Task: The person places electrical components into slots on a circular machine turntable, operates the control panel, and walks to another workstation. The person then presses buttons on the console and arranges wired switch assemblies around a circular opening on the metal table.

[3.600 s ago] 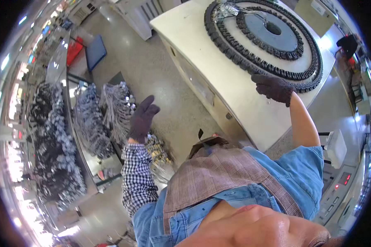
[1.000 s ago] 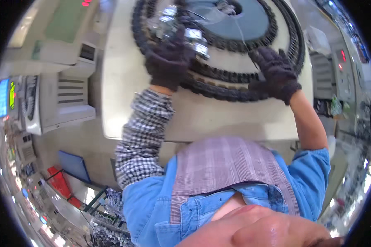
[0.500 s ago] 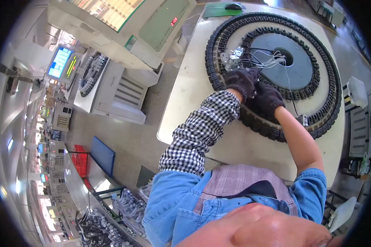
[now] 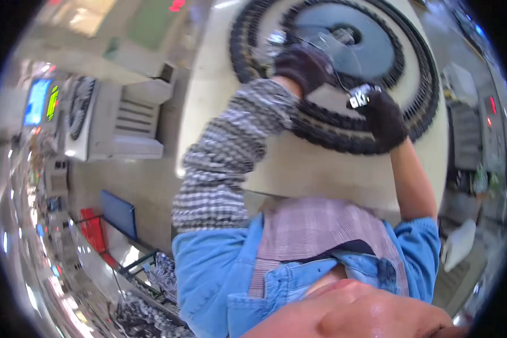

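My right hand (image 4: pixel 386 118), in a dark knit glove, is closed on a small silver connector (image 4: pixel 360 97) above the near right part of a ring-shaped black segmented track (image 4: pixel 332 132). A thin dark cable (image 4: pixel 339 79) runs from the connector toward my left hand (image 4: pixel 304 66). That hand, also gloved, is over the left part of the track with its fingers blurred and partly hidden, so what it holds is unclear. Bright metal fittings (image 4: pixel 276 39) show just beyond it. Inside the track, pale wires (image 4: pixel 321 42) lie over a grey-blue disc (image 4: pixel 372 53).
The track lies on a pale table (image 4: pixel 208 84) with a rounded near left corner. Left of it stand a grey cabinet (image 4: pixel 138 121) and a lit screen (image 4: pixel 38 101). A blue panel (image 4: pixel 118 213) and a red bin (image 4: pixel 93 231) are lower left; a pale seat (image 4: pixel 459 245) is at right.
My hands have separated. The right has moved outward and taken up the silver connector that lay on the track's near right side. The view has shifted, and now looks blurred.
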Demonstrator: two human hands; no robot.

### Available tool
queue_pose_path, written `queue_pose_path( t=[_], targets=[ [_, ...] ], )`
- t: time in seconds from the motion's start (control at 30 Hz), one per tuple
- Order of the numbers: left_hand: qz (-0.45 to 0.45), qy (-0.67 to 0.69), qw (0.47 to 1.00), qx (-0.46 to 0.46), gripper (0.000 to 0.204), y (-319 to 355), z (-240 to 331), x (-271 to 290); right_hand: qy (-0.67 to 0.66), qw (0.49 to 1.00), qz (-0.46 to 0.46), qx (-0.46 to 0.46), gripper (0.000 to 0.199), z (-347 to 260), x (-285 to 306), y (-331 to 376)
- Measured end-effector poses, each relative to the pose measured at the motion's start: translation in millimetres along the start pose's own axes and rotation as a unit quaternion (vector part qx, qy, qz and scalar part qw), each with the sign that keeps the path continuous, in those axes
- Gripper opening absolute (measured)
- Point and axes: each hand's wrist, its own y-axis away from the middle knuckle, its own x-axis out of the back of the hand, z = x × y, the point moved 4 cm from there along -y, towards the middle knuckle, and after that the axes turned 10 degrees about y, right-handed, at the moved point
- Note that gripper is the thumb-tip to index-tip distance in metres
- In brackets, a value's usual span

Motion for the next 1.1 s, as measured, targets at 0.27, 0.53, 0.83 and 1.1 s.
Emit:
queue_pose_path(
  t=[0.27,0.53,0.83,1.1],
  targets=[
    [0.026,0.234,0.969,0.077,0.042,46.0,34.3,-0.2,0.163,0.981,-0.092,-0.055,0.056,-48.6,55.5,17.7],
    [0.107,0.272,0.954,0.075,0.04,81.8,47.4,-36.5,0.531,0.825,-0.143,0.132,0.066,-43.6,35.1,26.4],
    [0.142,0.295,0.942,0.068,0.041,85.1,49.0,-41.2,0.616,0.769,-0.143,0.098,0.062,-56.0,18.7,24.0],
    [0.201,0.314,0.927,0.047,0.042,84.0,53.6,-41.6,0.68,0.708,-0.15,0.119,0.061,-57.8,4.9,23.7]
  ],
)
